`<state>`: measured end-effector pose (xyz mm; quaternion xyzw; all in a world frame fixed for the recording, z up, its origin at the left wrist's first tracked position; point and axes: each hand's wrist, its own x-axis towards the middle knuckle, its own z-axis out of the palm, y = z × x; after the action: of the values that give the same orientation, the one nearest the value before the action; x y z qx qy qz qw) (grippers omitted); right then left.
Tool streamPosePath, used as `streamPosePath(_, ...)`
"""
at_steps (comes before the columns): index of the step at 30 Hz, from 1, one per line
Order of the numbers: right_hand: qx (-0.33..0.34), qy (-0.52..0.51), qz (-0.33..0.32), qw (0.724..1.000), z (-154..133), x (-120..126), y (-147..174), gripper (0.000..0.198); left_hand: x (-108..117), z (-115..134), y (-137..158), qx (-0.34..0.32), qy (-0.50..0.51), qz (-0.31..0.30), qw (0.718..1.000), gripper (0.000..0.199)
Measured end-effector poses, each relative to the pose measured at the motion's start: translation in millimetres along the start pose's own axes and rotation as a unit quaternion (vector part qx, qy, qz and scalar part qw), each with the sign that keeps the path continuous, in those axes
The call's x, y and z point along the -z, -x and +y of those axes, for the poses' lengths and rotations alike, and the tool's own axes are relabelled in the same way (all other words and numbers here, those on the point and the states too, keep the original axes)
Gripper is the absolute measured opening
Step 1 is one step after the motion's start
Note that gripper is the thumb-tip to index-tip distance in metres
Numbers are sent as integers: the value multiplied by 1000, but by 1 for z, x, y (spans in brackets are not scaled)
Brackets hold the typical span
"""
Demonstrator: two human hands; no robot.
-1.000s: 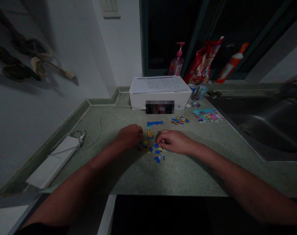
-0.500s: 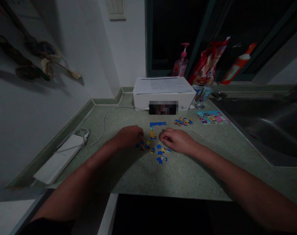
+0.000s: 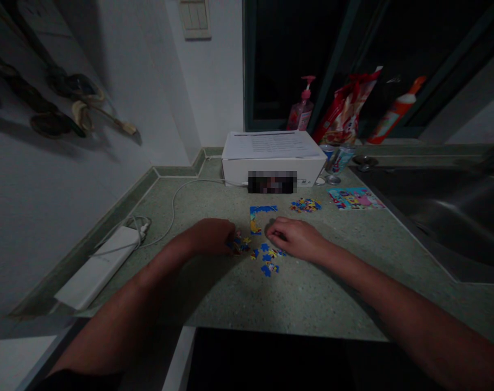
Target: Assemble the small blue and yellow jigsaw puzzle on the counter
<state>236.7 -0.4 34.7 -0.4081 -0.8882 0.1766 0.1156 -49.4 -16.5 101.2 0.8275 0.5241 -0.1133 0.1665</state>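
Observation:
A partly joined jigsaw puzzle (image 3: 254, 221), blue along its top and yellow down its left side, lies on the counter between my hands. My left hand (image 3: 214, 237) is lowered over a loose cluster of puzzle pieces (image 3: 243, 245), its curled fingertips at the edge of the cluster and partly in shadow. To the right of the joined part, my right hand (image 3: 294, 237) rests with its fingers closed in a pinch; whatever they hold is hidden. More loose blue and yellow pieces (image 3: 270, 268) lie nearer to me, below the right fingertips.
A pile of puzzle pieces (image 3: 306, 205) lies farther back, beside a colourful picture card (image 3: 356, 199). Behind stands a white box (image 3: 234, 169) with a phone (image 3: 271, 182) against it. A power strip (image 3: 98, 266) with a cable is at left, a sink (image 3: 434, 217) at right.
My left hand has moved down and slightly toward me, onto the loose pieces. My right hand stays beside the joined puzzle, its fingers still closed. The view has tilted slightly.

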Motion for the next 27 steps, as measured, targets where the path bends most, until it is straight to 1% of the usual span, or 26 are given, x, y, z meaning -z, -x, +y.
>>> streamPosePath(2,2,1,-1,1000,0,0,0,17,0,1,2,-6,5,-16,1000,16)
streamPosePath(5,8,-2,2,1000,2,-1,0,16,0,3,2,-21,29,-1,999,18)
streamPosePath(7,9,-2,4,1000,3,-2,0,16,0,3,-1,-19,28,4,999,20)
streamPosePath(8,10,-3,4,1000,3,-2,0,16,0,4,-3,-9,20,-13,1000,20)
streamPosePath(9,11,-4,5,1000,4,-3,0,15,0,4,-5,-3,15,-12,1000,20)
streamPosePath(10,13,-6,4,1000,4,-3,0,15,0,4,-7,0,10,12,1000,22)
streamPosePath(11,14,-7,4,1000,4,-4,0,16,0,4,-9,12,1,11,1000,23)
streamPosePath(14,14,-7,6,1000,3,-3,0,17,-3,2,-11,14,-6,51,999,28)
streamPosePath(16,11,-1,7,1000,2,-2,-1,18,-4,1,-10,0,11,80,997,29)
streamPosePath(17,10,2,6,1000,1,-1,-1,19,-4,1,-9,-1,21,84,996,27)
streamPosePath(23,6,12,6,1000,-1,0,0,17,-3,12,-5,-43,71,86,993,31)
streamPosePath(27,6,16,4,1000,-1,0,0,17,-10,16,-9,-55,83,82,992,30)
